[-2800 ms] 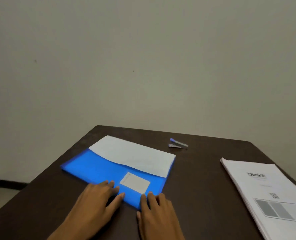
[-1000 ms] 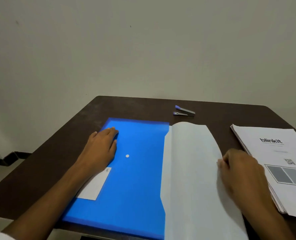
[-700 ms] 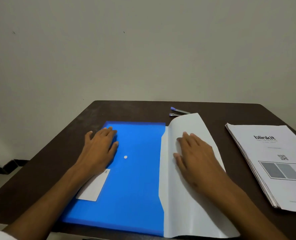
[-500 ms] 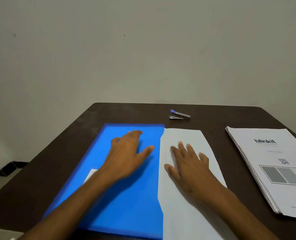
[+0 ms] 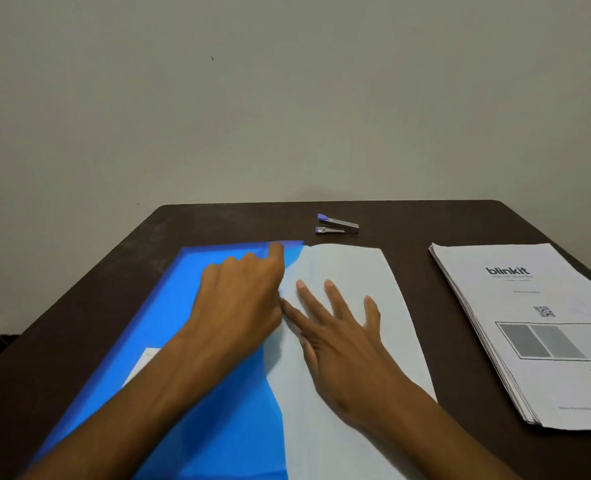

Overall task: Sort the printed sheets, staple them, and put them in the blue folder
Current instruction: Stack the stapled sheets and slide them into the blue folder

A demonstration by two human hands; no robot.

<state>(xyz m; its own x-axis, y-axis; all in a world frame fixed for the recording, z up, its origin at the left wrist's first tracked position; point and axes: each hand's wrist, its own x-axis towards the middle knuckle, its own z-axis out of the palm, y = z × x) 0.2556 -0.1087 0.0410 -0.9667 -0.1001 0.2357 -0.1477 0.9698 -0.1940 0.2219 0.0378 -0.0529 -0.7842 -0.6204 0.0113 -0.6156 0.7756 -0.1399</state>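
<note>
Hands are both lying on the folder (image 5: 197, 344) in front of you. Your left hand (image 5: 238, 306) is resting on the blue panel near its inner edge, its fingers lightly bent and reaching toward the far corner, clamped on nothing that I can see. Your right hand (image 5: 339, 337) is pressing flat on the white flap (image 5: 366, 271), which is lying opened out to the right of the blue part, its fingers straight and spread apart, its thumb side touching your left hand. A white label (image 5: 143, 362) is showing on the blue panel by your left forearm. Sheets (image 5: 543, 327) are sitting in a stack well to the right on the table (image 5: 408, 220), unstapled as far as I can tell, with "blinkit" printed on top. A stapler (image 5: 337, 226) is lying just beyond the folder's far edge, apart from it.
</note>
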